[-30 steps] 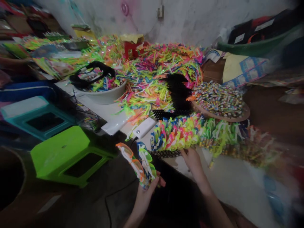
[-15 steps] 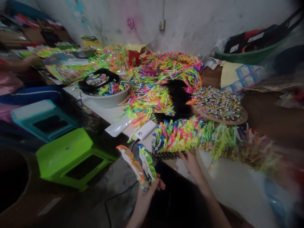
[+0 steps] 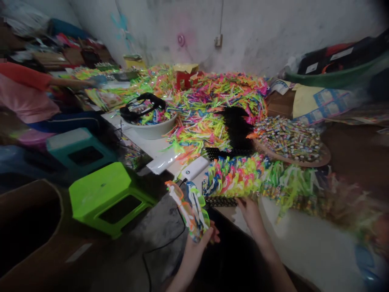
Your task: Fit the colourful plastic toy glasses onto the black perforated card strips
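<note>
My left hand (image 3: 204,238) is closed around a bundle of flat plastic pieces (image 3: 193,209) in orange, blue, green and white, held upright in front of the table edge. To its right, my right hand (image 3: 249,213) is at the front edge of a black perforated rack (image 3: 221,202), fingertips bent and close together; what they grip, if anything, is hidden. Rows of similar colourful pieces (image 3: 232,176) stand packed in the rack, just above that hand. More green and white pieces (image 3: 282,178) with striped lower ends continue to the right, blurred toward the edge.
A white power bank (image 3: 195,168) with a cable lies left of the rack. Behind are a heap of loose pieces (image 3: 225,91), a filled white basin (image 3: 154,129) and a tray of small striped parts (image 3: 288,138). Green stool (image 3: 100,186) and a seated person (image 3: 27,93) are left.
The view has swung left, so the scene sits further right and more of the seated person shows. Both hands keep nearly the same place and hold.
</note>
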